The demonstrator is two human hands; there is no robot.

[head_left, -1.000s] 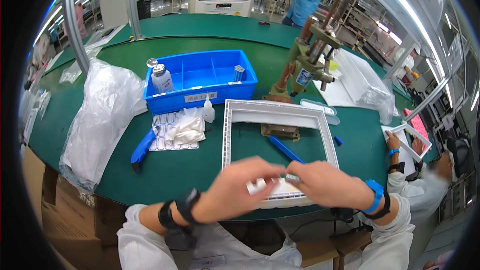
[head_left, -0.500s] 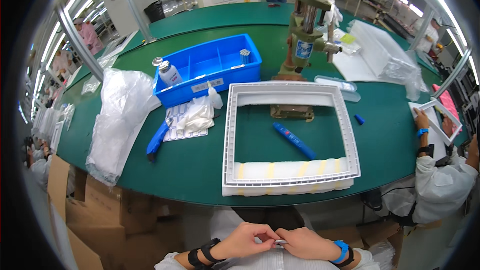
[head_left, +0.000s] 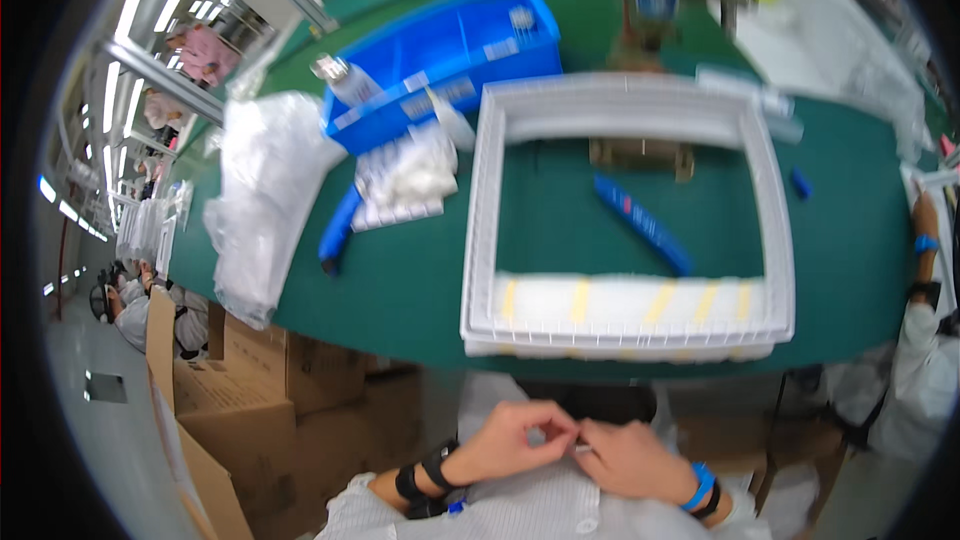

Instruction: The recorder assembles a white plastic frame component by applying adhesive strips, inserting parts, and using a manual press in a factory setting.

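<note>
My left hand (head_left: 518, 437) and my right hand (head_left: 638, 460) meet in front of my body, below the table's near edge. The left thumb and forefinger are pinched together, their tips against the right fingers. Curled fingers on the right hand close around a small, pale, silvery thing (head_left: 583, 449), mostly hidden and too small to name. Nearest on the table lies a white rectangular frame (head_left: 480, 230), its near side on white foam (head_left: 630, 300) with yellow strips. Inside its opening rests a blue marker pen (head_left: 645, 227); the blue cap (head_left: 801, 183) lies apart to the right.
A blue divided bin (head_left: 450, 90) holds a bottle (head_left: 350, 80) and thin rods. Nearby are a blue-handled tool (head_left: 343, 228), white gloves (head_left: 420, 172) and plastic wrapping (head_left: 265, 200). A green press (head_left: 650, 20) stands behind the frame. Cardboard boxes (head_left: 240, 390) sit lower left; a co-worker's arm (head_left: 922, 330) is at right.
The view has shifted and blurred, so the table things appear higher and farther right. Both hands remain together at the fingertips, with the small silvery thing between them less visible.
</note>
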